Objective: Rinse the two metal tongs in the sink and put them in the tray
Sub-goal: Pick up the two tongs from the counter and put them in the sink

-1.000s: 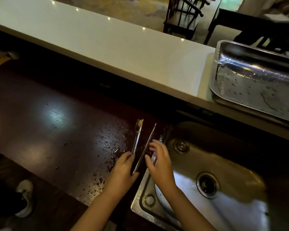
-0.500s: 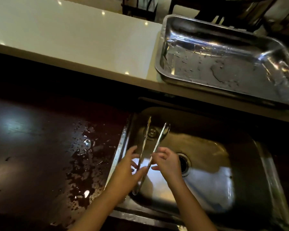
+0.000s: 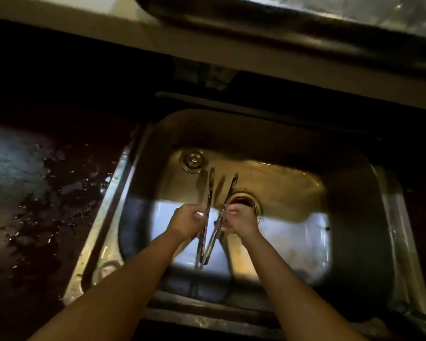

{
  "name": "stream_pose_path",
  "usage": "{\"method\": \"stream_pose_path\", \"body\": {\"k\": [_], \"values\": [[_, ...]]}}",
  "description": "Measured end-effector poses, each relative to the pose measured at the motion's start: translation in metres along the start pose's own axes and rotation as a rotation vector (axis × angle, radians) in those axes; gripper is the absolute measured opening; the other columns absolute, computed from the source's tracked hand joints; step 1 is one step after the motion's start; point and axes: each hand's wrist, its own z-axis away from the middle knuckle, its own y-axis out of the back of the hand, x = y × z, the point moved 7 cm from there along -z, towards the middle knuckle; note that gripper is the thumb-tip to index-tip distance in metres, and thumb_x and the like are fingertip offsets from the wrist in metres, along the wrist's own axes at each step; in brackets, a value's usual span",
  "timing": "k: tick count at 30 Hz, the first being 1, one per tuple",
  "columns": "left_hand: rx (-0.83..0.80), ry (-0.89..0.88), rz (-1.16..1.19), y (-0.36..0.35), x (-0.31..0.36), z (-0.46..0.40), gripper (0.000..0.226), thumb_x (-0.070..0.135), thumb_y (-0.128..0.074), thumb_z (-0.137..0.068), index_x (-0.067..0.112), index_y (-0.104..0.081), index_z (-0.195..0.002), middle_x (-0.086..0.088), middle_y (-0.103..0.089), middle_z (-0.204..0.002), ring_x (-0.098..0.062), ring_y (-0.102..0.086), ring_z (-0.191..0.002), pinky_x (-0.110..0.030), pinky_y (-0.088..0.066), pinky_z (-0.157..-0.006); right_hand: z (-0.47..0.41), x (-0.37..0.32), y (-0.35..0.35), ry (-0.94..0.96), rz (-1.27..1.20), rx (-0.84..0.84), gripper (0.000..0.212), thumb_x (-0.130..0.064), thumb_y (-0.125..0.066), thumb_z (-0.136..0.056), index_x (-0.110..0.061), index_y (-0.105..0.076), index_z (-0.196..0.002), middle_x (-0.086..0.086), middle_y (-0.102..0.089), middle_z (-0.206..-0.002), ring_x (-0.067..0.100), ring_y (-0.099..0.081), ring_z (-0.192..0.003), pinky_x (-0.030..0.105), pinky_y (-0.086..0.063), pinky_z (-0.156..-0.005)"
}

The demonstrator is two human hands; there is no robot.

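Tongs point(image 3: 210, 225) over the sink point(image 3: 354, 193), arms splayed in a V, hinge end toward the person | left hand point(image 3: 186, 222) pinches the left arm | right hand point(image 3: 239, 221) grips the right arm, above the drain point(image 3: 246, 201) | tray point(image 3: 305, 23) up on the ledge, well apart | wet counter point(image 3: 47, 193) at left

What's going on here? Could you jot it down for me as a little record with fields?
place: steel sink set in a dark wet counter
left hand: grips one arm of the tongs
right hand: grips the other arm
tongs: held over the basin, hinged end toward the person, tips spread toward the drain
second tongs: cannot tell them apart here
running water: none visible
tray: on the pale ledge behind the sink, mostly out of view
stage: tongs at the sink, not yet in the tray
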Motion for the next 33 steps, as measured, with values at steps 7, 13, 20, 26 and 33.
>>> {"method": "stream_pose_path", "body": {"k": [7, 13, 20, 26, 33], "values": [[0.045, 0.057, -0.050, -0.029, -0.024, -0.026, 0.026, 0.001, -0.053, -0.076, 0.011, -0.074, -0.086, -0.008, -0.071, -0.072, -0.008, -0.060, -0.049, -0.016, -0.052, -0.050, -0.029, 0.029, 0.002, -0.039, -0.072, 0.075, 0.011, 0.003, -0.063, -0.082, 0.000, -0.062, -0.092, 0.018, -0.062, -0.079, 0.013, -0.050, -0.038, 0.019, -0.044, -0.038], [0.108, 0.041, -0.204, -0.036, -0.028, -0.028, 0.029, 0.007, -0.053, -0.077, 0.013, -0.072, -0.098, -0.012, -0.074, -0.098, -0.020, -0.065, -0.072, -0.022, -0.051, -0.071, -0.043, 0.042, -0.001, -0.025, 0.018, 0.086, 0.017, 0.000, -0.063, -0.082, 0.002, -0.063, -0.099, 0.025, -0.070, -0.093, 0.022, -0.056, -0.051, 0.032, -0.053, -0.053], [0.081, 0.088, -0.270, -0.038, -0.029, -0.029, 0.038, 0.014, -0.063, -0.080, 0.006, -0.060, -0.118, -0.016, -0.066, -0.119, -0.031, -0.062, -0.105, -0.031, -0.046, -0.094, -0.045, 0.040, 0.002, 0.040, 0.160, 0.093, 0.013, -0.006, -0.065, -0.081, 0.000, -0.067, -0.092, 0.019, -0.071, -0.090, 0.031, -0.068, -0.078, 0.039, -0.058, -0.075], [-0.071, 0.068, -0.510, -0.040, -0.013, -0.001, 0.040, 0.029, -0.051, -0.089, 0.012, -0.050, -0.125, -0.015, -0.058, -0.128, -0.032, -0.055, -0.115, -0.038, -0.043, -0.095, -0.012, 0.012, 0.022, 0.191, 0.513, 0.013, 0.018, -0.020, -0.054, -0.087, -0.013, -0.068, -0.096, 0.009, -0.070, -0.104, 0.027, -0.062, -0.096, 0.035, -0.051, -0.085], [0.002, -0.280, -0.901, -0.054, 0.080, 0.078, 0.039, 0.040, -0.040, -0.090, 0.018, -0.052, -0.121, -0.009, -0.064, -0.119, -0.027, -0.060, -0.105, -0.038, -0.043, -0.090, 0.084, -0.021, 0.084, 0.411, 0.825, 0.133, 0.024, -0.025, -0.050, -0.088, -0.016, -0.064, -0.105, 0.010, -0.067, -0.108, 0.029, -0.061, -0.097, 0.034, -0.048, -0.077]]}}
